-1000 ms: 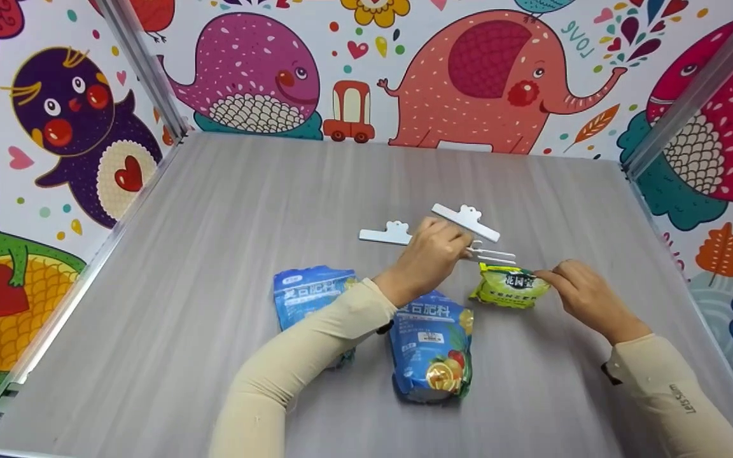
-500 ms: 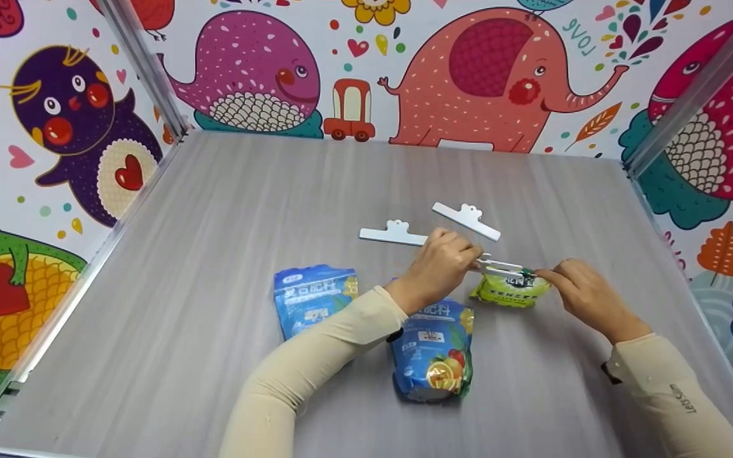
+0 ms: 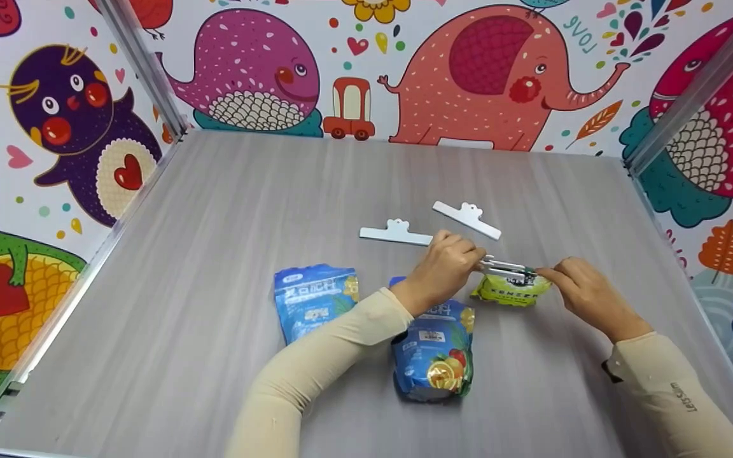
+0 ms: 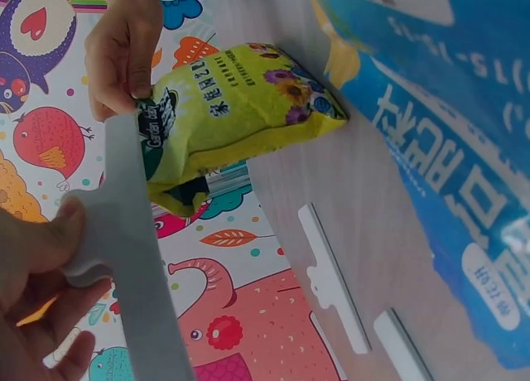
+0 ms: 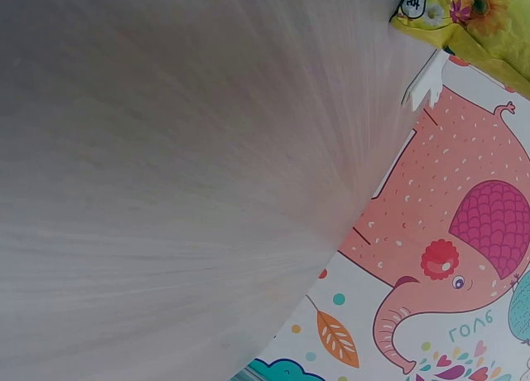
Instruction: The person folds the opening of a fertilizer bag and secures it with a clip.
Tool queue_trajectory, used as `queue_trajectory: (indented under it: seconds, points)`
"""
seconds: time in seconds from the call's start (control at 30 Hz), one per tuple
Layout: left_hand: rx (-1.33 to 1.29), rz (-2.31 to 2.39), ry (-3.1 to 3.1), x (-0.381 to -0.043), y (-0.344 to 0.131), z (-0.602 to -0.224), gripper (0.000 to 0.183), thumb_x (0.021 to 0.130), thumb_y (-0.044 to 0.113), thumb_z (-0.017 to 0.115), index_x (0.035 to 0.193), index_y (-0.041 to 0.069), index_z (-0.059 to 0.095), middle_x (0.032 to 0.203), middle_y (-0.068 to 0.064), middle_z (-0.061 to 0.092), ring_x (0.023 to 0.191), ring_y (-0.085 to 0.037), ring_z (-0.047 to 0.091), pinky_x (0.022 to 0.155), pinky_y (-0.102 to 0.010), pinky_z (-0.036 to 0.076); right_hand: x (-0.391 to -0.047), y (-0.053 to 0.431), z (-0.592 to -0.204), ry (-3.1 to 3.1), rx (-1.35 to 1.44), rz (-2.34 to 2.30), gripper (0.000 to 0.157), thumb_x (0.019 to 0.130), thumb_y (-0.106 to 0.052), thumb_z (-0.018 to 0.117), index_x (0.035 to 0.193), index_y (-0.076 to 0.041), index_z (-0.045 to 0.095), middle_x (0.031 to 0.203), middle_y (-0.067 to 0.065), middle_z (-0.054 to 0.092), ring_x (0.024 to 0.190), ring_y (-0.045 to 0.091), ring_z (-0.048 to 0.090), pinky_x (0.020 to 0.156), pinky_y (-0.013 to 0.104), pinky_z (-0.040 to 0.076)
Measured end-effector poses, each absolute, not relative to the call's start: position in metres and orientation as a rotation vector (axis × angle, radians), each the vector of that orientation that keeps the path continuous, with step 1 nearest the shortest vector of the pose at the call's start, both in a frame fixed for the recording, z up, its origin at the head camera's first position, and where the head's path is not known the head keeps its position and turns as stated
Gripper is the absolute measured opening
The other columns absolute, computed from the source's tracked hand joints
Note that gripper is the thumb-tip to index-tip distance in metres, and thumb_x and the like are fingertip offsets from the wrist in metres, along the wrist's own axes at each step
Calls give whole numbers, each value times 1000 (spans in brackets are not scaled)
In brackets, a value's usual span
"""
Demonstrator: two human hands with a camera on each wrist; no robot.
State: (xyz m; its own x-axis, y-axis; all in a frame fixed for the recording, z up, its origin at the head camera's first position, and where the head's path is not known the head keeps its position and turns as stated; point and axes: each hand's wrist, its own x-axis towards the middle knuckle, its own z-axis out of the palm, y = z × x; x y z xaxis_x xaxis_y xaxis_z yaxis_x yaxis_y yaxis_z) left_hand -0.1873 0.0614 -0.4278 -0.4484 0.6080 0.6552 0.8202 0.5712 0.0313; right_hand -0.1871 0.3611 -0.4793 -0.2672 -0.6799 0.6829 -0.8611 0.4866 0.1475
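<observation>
My left hand (image 3: pixel 441 268) grips a wide white bulldog clip (image 3: pixel 505 265) by its handles; thumb and fingers pinch it in the left wrist view. The long edge of the clip (image 4: pixel 137 232) lies at the top of a small yellow-green printed bag (image 3: pixel 509 294). Whether its lips are pressed together on the bag cannot be made out. My right hand (image 3: pixel 586 298) pinches the right top corner of that bag. In the left wrist view the same bag (image 4: pixel 240 108) looks plump, its top folded near the clip. The right wrist view catches only a corner of the bag (image 5: pixel 489 29).
Two more white clips, a left one (image 3: pixel 395 233) and a tilted right one (image 3: pixel 467 219), lie behind my left hand. Two blue printed pouches, one left (image 3: pixel 312 299) and one right (image 3: pixel 433 356), stand near my left forearm. Patterned walls (image 3: pixel 265 70) enclose the grey table (image 3: pixel 214 254).
My left hand has moved slightly right and down with the clip, from behind the yellow-green bag onto its top edge. My right hand keeps its pinch on the corner.
</observation>
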Motion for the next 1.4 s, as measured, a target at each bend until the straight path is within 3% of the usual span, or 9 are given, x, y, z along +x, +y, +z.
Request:
queue_trajectory:
  seconds: [0.7,1.4]
  points:
    - [-1112,-445,-2258,-189,72,-441,15,91,23,72,99,12,77,92,3,73,85,-10,66,78,-25,42,-186,361,-480,-2044,1273,329,37,109,-7,35,102,7,68,77,8,50,67,18,44,59,29,35]
    - [-1123,-417,-2265,-187,86,-440,16,90,23,73,100,11,77,92,2,73,85,-11,66,77,-25,43,-183,363,-479,-2059,1260,351,36,109,-12,36,111,10,65,81,10,52,68,19,45,60,29,40]
